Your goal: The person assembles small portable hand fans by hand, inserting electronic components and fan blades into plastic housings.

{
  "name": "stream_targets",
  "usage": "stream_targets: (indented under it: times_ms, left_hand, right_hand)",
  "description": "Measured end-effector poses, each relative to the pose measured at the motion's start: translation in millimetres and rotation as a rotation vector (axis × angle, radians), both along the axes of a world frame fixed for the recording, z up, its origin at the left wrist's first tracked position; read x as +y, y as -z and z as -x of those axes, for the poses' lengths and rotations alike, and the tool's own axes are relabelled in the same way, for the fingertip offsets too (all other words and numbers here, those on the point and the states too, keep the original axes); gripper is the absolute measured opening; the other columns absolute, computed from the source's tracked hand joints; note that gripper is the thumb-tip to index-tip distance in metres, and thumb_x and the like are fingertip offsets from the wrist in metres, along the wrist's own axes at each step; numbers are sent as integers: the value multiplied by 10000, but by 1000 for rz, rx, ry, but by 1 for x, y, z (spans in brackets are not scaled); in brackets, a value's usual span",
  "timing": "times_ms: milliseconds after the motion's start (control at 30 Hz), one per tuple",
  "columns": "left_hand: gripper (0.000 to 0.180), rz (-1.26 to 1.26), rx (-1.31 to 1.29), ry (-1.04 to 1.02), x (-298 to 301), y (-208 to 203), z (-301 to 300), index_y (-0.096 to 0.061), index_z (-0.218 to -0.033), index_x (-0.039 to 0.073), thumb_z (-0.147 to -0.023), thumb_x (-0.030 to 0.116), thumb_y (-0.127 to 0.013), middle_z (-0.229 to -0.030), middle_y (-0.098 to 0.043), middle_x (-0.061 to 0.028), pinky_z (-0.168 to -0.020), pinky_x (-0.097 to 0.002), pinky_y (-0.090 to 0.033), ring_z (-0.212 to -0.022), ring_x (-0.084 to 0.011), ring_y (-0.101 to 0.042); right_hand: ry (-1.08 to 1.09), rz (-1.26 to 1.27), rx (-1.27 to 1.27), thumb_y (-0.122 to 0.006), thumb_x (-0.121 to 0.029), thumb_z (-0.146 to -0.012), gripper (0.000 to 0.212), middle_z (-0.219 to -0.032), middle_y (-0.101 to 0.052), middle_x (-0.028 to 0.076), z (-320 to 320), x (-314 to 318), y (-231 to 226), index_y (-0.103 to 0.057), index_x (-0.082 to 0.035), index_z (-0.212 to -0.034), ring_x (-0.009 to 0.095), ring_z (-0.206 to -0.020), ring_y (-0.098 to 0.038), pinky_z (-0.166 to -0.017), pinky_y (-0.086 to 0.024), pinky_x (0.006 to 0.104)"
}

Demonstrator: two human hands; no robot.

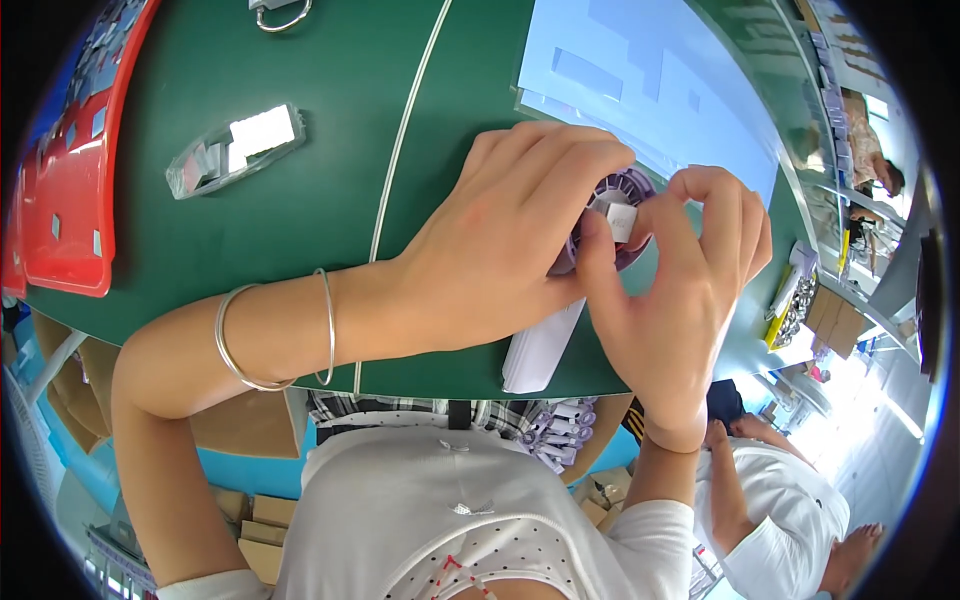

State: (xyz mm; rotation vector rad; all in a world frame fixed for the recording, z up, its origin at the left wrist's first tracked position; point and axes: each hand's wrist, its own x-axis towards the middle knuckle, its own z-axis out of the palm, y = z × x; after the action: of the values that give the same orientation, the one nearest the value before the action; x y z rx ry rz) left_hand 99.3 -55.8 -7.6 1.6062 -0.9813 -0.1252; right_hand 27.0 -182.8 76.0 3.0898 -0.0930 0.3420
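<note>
"Across the green desk [310, 210], what is laid out, biggest first?"

"A blue sheet [640, 50] at the far right, then a red tray [75, 250] at the left edge, with small pale pieces in it."

"And the hands?"

"Both are occupied. The left hand [510, 220] is wrapped around the fan [622, 186]; the right hand [670, 280] pinches with thumb and forefinger at the fan's face."

"Where exactly is the fan?"

"Between the two hands, over the desk, just short of the sheet. A pale handle [543, 350] runs out below the left hand and seems to belong to it."

"How far along is it?"

"The round purple head looks formed, I'd judge, though fingers cover much of it."

"What about that clear bag [236, 152]?"

"It lies well apart, pale pieces inside, untouched."

"So what's left?"

"The smallest part: the white square [621, 222], in the right hand's pinch. It's at the head's middle, but I cannot tell whether it is fixed. I'd call that step unfinished, with the fan not yet released."
</note>
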Motion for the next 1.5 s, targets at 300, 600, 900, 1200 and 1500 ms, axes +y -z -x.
stream_targets:
  times_ms: [300,600,900,1200,1500]
  left_hand:
    - [761,-1,13,30,-1,0,0,-471,-1348,72,-680,107,-834,-1333,-545,-109,-1068,-447,-368,-1244,-338,-502]
    - [743,3,4,16,1,0,-1,-485,-1337,82,-682,104,-835,-1323,-555,-101,-1055,-447,-377,-1233,-331,-511]
    - [760,-27,0,44,5,0,-2,-485,-1332,69,-657,99,-833,-1315,-550,-111,-1045,-449,-382,-1224,-335,-506]
    - [811,-31,-5,78,0,0,1,-388,-1385,0,-728,180,-829,-1397,-468,-213,-1149,-529,-285,-1334,-405,-426]
    - [812,-158,-87,89,-3,-9,-4,-403,-1347,-29,-720,245,-842,-1394,-446,-267,-1181,-579,-192,-1389,-453,-362]
  right_hand:
    - [-250,-148,26,-804,-123,-631,324,-1012,-606,86,-3,-31,-15,-719,-52,-935,347,-1167,-578,-1065,-345,529]
    - [-392,-99,16,-792,-103,-693,250,-954,-642,73,-6,-34,-7,-726,-27,-921,363,-1173,-609,-1109,-323,583]
    - [-390,-134,-45,-781,-79,-691,241,-933,-638,78,1,-31,3,-711,-25,-916,345,-1133,-625,-1112,-308,581]
    - [23,-453,-280,-727,-196,-869,329,-1114,-662,161,-36,-84,35,-691,-13,-1140,343,-1055,-624,-957,-455,421]
    - [143,-210,-231,-743,-228,-836,278,-1074,-644,120,-59,-84,65,-740,-55,-1053,314,-1115,-544,-1017,-329,456]
